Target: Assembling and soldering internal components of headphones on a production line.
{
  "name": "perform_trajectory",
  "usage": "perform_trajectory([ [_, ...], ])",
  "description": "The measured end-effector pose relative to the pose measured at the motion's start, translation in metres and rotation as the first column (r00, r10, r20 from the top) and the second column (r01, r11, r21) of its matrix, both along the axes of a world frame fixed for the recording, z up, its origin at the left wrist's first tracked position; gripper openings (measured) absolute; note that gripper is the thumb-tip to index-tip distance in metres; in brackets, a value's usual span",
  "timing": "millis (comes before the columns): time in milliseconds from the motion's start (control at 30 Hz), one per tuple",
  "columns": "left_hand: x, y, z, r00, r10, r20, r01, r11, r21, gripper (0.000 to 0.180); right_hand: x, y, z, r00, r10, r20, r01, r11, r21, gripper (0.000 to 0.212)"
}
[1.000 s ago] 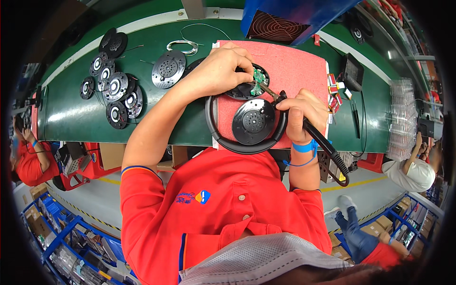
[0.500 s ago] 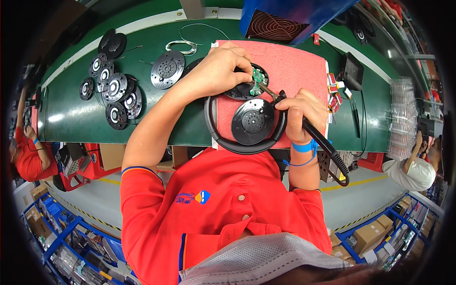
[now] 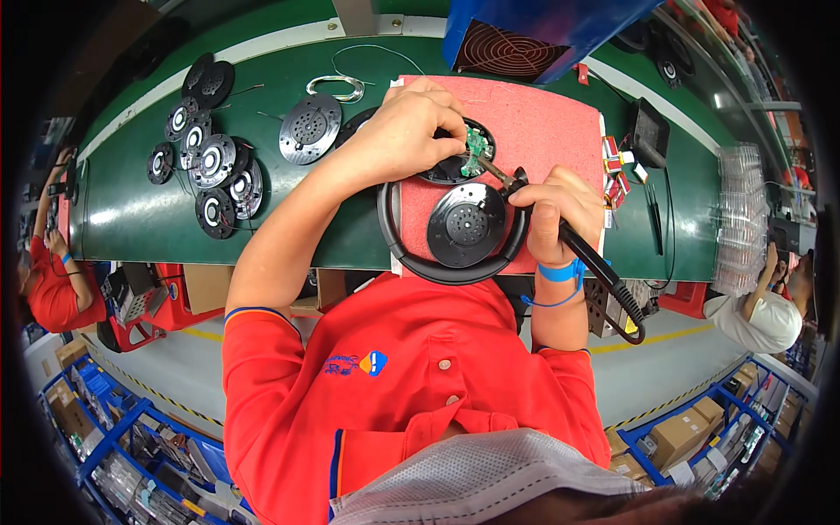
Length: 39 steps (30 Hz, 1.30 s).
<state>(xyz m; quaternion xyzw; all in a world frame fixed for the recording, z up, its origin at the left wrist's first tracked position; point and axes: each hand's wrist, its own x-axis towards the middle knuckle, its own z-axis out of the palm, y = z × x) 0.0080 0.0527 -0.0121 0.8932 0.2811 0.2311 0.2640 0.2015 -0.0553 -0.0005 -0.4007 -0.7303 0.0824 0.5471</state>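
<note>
The left hand [image 3: 407, 131] rests on the red mat [image 3: 542, 131], its grip pinched on the small green circuit board [image 3: 474, 144] that sits in the upper black ear cup [image 3: 455, 162]. The right hand [image 3: 556, 210] has its grip closed around the black handle of the soldering iron [image 3: 577, 249]; the iron's metal tip points up and left and meets the circuit board. A blue wrist strap [image 3: 560, 271] circles the right wrist.

The lower black ear cup [image 3: 465, 225] lies on the near part of the red mat, just below the circuit board. The black headband [image 3: 420, 258] curves round the lower ear cup along the near edge of the mat.

Left of the red mat, on the green tabletop [image 3: 131, 210], a cluster of round speaker parts [image 3: 210, 171] lies well apart from both hands. A coil of pale wire [image 3: 337, 85] lies beyond the left hand, near the mat's far left corner. A blue box with a round fan grille [image 3: 512, 48] stands just beyond the mat's far edge.
</note>
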Motion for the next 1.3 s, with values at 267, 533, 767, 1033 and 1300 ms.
perform_trajectory([
  [267, 0.001, -0.008, 0.005, 0.997, 0.040, -0.064, -0.039, 0.999, 0.016, 0.010, 0.000, 0.000, -0.002, 1.000, 0.006, 0.012, -0.007, 1.000, 0.009, 0.036],
  [533, 0.001, -0.010, 0.006, 0.995, 0.049, -0.083, -0.049, 0.999, 0.006, 0.009, 0.000, -0.001, -0.003, 1.000, 0.010, 0.006, -0.010, 1.000, 0.004, 0.036],
  [767, 0.001, -0.009, 0.004, 0.995, 0.059, -0.082, -0.057, 0.998, 0.020, 0.010, 0.000, -0.003, -0.002, 1.000, -0.016, -0.013, 0.017, 1.000, 0.021, 0.042],
  [1033, 0.001, -0.009, 0.004, 0.999, 0.034, -0.005, -0.034, 0.999, 0.023, 0.011, 0.026, -0.002, 0.003, 0.961, -0.248, -0.124, 0.272, 0.931, 0.245, 0.049],
  [1300, -0.042, -0.076, 0.036, 0.896, 0.401, -0.190, -0.427, 0.896, -0.122, 0.042, 0.139, 0.090, 0.047, 0.891, -0.410, 0.197, 0.432, 0.898, -0.082, 0.018],
])
